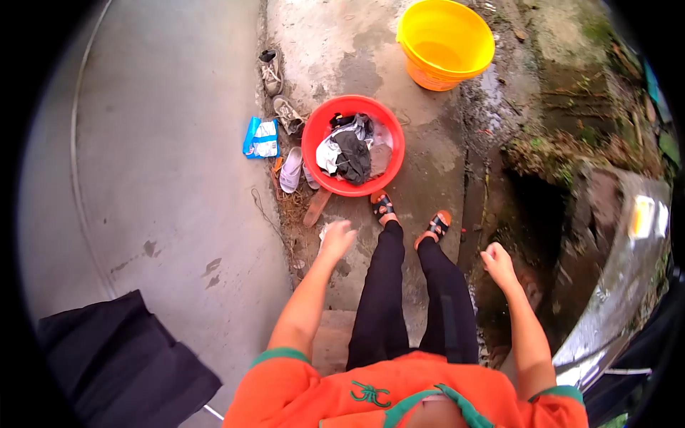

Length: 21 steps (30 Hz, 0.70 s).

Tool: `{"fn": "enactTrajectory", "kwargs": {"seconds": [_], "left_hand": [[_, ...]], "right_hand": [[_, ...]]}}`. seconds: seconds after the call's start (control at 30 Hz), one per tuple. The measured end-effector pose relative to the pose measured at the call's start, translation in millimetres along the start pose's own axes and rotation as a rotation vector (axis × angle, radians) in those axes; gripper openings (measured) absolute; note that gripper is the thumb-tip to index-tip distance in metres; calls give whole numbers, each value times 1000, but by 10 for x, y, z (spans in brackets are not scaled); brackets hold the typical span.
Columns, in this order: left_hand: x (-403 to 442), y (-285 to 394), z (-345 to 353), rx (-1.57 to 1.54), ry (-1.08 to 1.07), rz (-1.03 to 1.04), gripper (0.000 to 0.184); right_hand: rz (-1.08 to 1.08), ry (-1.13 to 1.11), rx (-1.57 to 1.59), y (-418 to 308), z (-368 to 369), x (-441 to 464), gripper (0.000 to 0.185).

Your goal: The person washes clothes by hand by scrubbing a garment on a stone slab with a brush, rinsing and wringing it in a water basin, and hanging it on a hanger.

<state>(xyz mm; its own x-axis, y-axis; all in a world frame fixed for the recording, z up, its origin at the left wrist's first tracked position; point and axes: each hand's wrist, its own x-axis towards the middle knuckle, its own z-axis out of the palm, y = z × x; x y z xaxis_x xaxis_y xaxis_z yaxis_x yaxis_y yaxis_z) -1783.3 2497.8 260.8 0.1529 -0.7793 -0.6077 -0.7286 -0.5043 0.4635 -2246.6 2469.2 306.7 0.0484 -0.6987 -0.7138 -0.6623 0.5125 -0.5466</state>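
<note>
My left hand [337, 239] hangs in the air to the left of my legs, a little blurred, its fingers loosely apart and holding nothing I can see. Out to the right, my right hand [498, 264] is closed in a fist with nothing visible in it. Neither hand touches anything. In front of my feet stands a red basin [396, 153] with crumpled clothes [351, 153] inside, dark grey, white and black. Farther off, a yellow bucket [442, 50] stands at the upper right; no contents show in it.
Left of the basin lie sneakers [287, 116], a pale slipper [290, 171] and a blue-and-white packet [262, 138]. A black cloth [128, 357] hangs at lower left. On the right are a dark gap [535, 214] in the ground and a tilted concrete slab [606, 264].
</note>
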Motion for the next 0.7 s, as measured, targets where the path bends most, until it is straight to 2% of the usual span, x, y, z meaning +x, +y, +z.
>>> {"fn": "enactTrajectory", "kwargs": {"seconds": [0.03, 0.07, 0.1, 0.17, 0.2, 0.23, 0.27, 0.33, 0.4, 0.43, 0.47, 0.53, 0.6, 0.67, 0.7], "left_hand": [[362, 134, 157, -46, -5, 114, 39], [705, 184, 341, -37, 26, 137, 40], [1041, 201, 437, -29, -22, 141, 42], [1716, 93, 627, 118, -125, 28, 51], [1990, 121, 605, 169, -125, -61, 50], [2247, 141, 595, 373, -108, -99, 46], [2384, 173, 565, 584, -14, 49, 36], [2819, 14, 728, 858, -183, 411, 28], [3062, -99, 1219, 689, -225, 549, 31], [3119, -147, 1493, 686, -167, 588, 39], [3145, -121, 1693, 661, -186, 543, 47], [3200, -96, 1992, 612, -182, 310, 51], [3262, -120, 2010, 780, -190, 187, 52], [3404, -170, 1997, 897, -359, 108, 48], [3473, -267, 2020, 833, -428, 107, 50]], "right_hand": [[118, 18, 198, 16, 53, 128, 17], [237, 38, 397, 8, 73, 240, 16], [300, 73, 444, 83, 133, 356, 15], [391, 127, 500, 325, 279, 482, 14], [409, 151, 509, 443, 361, 530, 13], [406, 153, 495, 593, 459, 563, 13], [409, 158, 481, 775, 555, 561, 12], [478, 152, 500, 1142, 746, 550, 13], [571, 162, 494, 1465, 953, 547, 14], [626, 156, 497, 1620, 1047, 540, 14], [654, 150, 465, 1697, 1126, 540, 13], [693, 148, 466, 1832, 1218, 527, 13], [656, 175, 469, 1809, 1234, 529, 14], [593, 194, 492, 1785, 1216, 537, 14], [551, 201, 517, 1799, 1196, 521, 13]]}}
